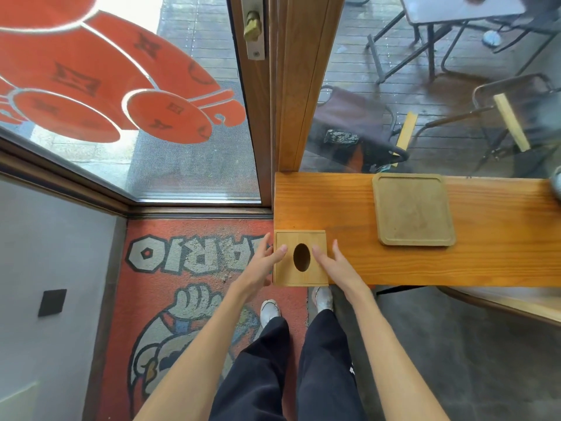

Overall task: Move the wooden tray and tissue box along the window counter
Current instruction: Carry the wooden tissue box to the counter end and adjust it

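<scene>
A square wooden tissue box with an oval hole in its top stands at the near left corner of the window counter. My left hand is against the box's left side, its fingertips resting on the top. My right hand lies on the box's right side and top, fingers spread. Both hands flank the box; a firm grip cannot be made out. The flat wooden tray, square with rounded corners and a low rim, lies on the counter to the right and farther back, apart from both hands.
The counter ends at the left beside a wooden door frame and glass door. A red printed doormat covers the floor below. Behind the window stand outdoor chairs and a table. A grey object sits at the counter's far right.
</scene>
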### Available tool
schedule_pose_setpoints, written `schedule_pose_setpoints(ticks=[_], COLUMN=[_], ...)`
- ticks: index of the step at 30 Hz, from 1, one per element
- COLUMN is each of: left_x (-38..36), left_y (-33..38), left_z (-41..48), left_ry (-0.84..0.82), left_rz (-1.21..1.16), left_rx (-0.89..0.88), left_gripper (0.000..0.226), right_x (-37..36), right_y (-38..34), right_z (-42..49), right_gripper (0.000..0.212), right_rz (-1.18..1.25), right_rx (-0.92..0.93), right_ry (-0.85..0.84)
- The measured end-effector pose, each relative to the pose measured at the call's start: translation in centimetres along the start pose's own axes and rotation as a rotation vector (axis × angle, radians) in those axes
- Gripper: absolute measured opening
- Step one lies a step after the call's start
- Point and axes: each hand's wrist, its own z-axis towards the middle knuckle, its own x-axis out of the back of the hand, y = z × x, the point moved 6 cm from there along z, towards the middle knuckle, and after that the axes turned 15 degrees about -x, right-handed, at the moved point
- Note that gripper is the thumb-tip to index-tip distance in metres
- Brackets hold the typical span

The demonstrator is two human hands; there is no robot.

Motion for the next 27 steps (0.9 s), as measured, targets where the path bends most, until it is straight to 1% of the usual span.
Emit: schedule_pose_setpoints(ticks=[2,6,11,17,21,24,27], left_x=[-0.3,-0.5,-0.3,-0.3,-0.4,-0.3,-0.1], left_y=[-0.1,-0.3,0.1,-0.1,-0.2,-0.4,-0.7], left_z=[-0.1,-0.3,0.0,0.0,0.0,0.3,0.5], left_ry=[-0.009,-0.016,-0.031,-0.004,0.006,0.004,0.001], left_rz=[-0.008,-0.032,-0.026,-0.024,-0.026,-0.024,-0.02], left_rx=[-0.042,-0.064,-0.037,-0.026,-0.018,-0.013,-0.001], left_gripper=[0.087,0.08,0.077,0.076,0.071,0.072,0.073], right_x=[-0.5,-0.7,-0.3,-0.3,-0.2,-0.1,-0.1], right_y=[0.9,2.1,1.7,1.4,1.3,1.3,1.2], right_z=[1.5,3.4,2.8,2.7,2.7,3.0,2.9], right_gripper=[0.117,0.122,0.124,0.121,0.122,0.126,0.123], right_rz=[-0.09,-0.143,-0.114,-0.101,-0.112,-0.117,-0.127], right_rx=[-0.038,-0.064,-0.056,-0.04,-0.05,-0.059,-0.037], right_ry=[0.035,0.048,0.038,0.035,0.034,0.037,0.028])
